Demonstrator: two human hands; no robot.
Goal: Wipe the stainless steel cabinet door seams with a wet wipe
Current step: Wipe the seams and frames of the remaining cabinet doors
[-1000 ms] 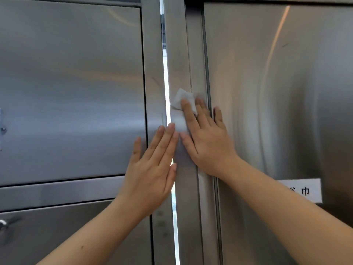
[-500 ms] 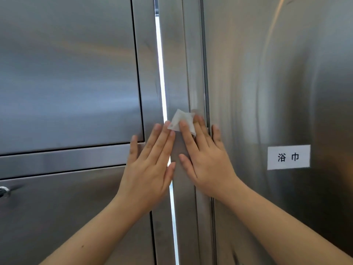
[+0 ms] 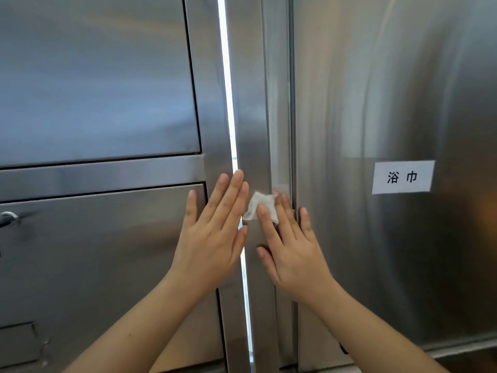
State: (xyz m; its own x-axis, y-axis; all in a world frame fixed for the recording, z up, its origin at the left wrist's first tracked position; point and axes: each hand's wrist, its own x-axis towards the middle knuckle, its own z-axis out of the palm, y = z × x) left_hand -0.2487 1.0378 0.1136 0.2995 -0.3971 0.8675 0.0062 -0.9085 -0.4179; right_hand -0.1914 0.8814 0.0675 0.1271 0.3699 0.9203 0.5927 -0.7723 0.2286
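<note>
My right grip [image 3: 293, 257] lies flat with its fingers straight, pinching nothing. The fingertips press the wet wipe [image 3: 259, 201] against the steel upright [image 3: 250, 117], between the bright gap [image 3: 228, 103] and the dark door seam [image 3: 291, 117]. A flat hand spreads the pressure, which I judge lets the crumpled wipe slide along the metal without bunching. My ring and little fingers lie right by the seam, probably to guide the stroke along it. My left grip [image 3: 212, 243] is spread too, palm on the neighbouring cabinet's frame and fingertips reaching over the gap. I take it to be steadying me, since it carries nothing. Much of the wipe is hidden under my fingers, so I can't tell whether any of it reaches into the seam. The gap is washed out by glare, and my forearm covers the seam lower down. The big door [image 3: 390, 76] with the paper label [image 3: 402, 176] runs out of view on the right, and a latch [image 3: 6, 218] is cut off at the left edge.
</note>
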